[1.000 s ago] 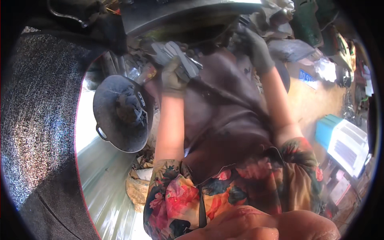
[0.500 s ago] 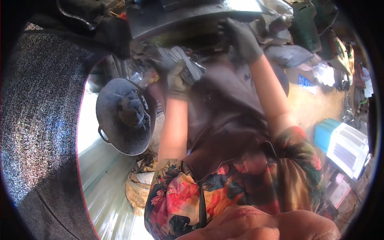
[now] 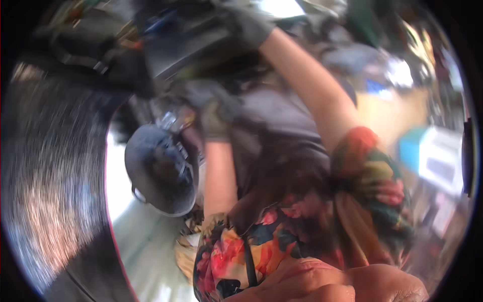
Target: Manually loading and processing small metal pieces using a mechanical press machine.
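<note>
My left hand (image 3: 215, 121), in a dark grey glove, is closed around a small bundle of flat grey strips (image 3: 229, 103). They lie above the dark apron (image 3: 292, 146) on my lap; blur hides their edges. My right hand (image 3: 249, 27), in a matching glove, stretches far forward and across to the left, over a black bench or machine surface (image 3: 183, 48). Motion smears its fingers, so whether it touches or holds anything does not show. To the left of my left forearm is a black tub (image 3: 143, 143) with a handle and grey pieces inside.
A dark speckled panel or cloth (image 3: 55, 161) fills the left side, beside a pale ribbed sheet (image 3: 156, 251). A tan sack (image 3: 186, 256) sits below the tub. At right stand a blue and white plastic crate (image 3: 443, 156) and a small blue plate (image 3: 377, 88).
My right hand has moved forward and to the left over the black surface. My left hand keeps the strips and sits slightly lower in view. The whole view has shifted and blurred.
</note>
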`<state>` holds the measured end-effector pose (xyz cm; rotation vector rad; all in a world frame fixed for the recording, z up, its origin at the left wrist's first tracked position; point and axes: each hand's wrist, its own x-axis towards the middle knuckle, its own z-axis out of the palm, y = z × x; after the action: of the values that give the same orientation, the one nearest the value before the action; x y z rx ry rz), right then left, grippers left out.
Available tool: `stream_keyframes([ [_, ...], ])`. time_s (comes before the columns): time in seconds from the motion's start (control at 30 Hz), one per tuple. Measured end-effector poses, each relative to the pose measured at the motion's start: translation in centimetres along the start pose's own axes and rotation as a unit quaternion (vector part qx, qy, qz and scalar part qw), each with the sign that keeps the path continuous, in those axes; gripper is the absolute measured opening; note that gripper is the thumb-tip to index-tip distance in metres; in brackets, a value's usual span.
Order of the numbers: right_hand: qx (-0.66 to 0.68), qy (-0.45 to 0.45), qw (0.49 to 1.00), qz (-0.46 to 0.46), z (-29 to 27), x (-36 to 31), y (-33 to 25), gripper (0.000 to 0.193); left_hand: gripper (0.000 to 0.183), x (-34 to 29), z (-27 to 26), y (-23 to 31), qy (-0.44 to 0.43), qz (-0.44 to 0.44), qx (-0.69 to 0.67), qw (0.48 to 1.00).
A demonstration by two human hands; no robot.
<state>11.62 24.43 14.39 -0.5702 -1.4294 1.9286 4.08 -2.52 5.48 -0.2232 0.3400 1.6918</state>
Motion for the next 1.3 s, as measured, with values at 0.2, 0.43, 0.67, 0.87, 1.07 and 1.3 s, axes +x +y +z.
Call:
stream_keyframes([
  [0.2,0.101,0.297,0.938,0.15,-4.1,-20.0,-0.3,0.023,0.044,-1.6,2.3,1.6,-0.096,0.034,0.07,0.992],
  [0.43,0.206,0.587,0.759,0.191,-17.5,-40.4,9.6,0.05,0.037,-0.1,-2.9,2.6,-0.102,-0.11,-0.099,0.984],
  [0.67,-0.168,0.149,0.966,0.132,0.5,-18.6,-1.1,0.035,0.057,-0.6,0.6,0.4,-0.068,0.038,0.088,0.993],
  [0.87,-0.519,-0.14,0.842,0.034,7.1,-10.5,0.4,0.048,0.061,-1.5,1.6,-0.2,-0.078,-0.013,0.089,0.993],
  [1.07,-0.102,0.093,0.988,0.063,7.8,-9.6,-1.3,0.031,0.06,-2.5,1.7,0.6,-0.05,0.062,0.052,0.995],
  [1.3,0.096,0.064,0.987,0.109,8.5,-4.8,-2.8,0.026,0.055,-2.9,2.1,1.9,-0.037,0.044,0.033,0.998],
])
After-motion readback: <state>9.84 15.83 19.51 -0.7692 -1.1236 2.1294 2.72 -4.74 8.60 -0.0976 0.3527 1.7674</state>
